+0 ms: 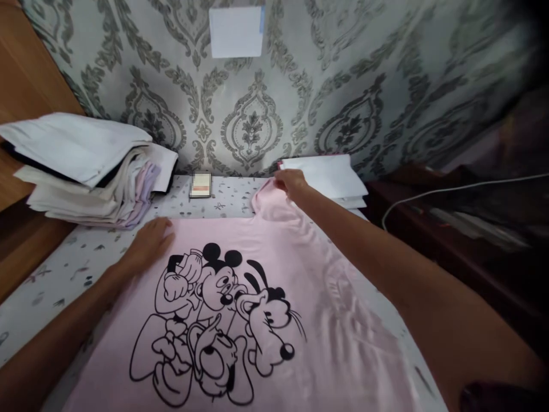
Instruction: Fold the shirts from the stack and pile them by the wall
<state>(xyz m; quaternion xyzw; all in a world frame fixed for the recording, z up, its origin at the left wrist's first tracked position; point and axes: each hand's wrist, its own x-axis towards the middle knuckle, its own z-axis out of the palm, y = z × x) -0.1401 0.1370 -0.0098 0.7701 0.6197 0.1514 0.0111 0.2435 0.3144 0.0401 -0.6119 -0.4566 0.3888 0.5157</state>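
Note:
A pale pink T-shirt (300,286) is spread out in front of me, with a black line print of cartoon characters facing up. My left hand (151,240) lies flat along the shirt's far left edge, fingers stretched out and holding nothing. At the far right, my right hand (291,182) pinches the sleeve end, which is bunched and slightly raised. Wrinkles run down the shirt's right side below my forearm. The near edge of the shirt falls outside the view.
Folded clothes (86,166) are stacked at the back left, beside a wooden panel (34,63). A small framed card (201,186) stands near the patterned wall (253,114). White papers (326,177) lie behind my right hand. A white cable (463,186) crosses the dark right side.

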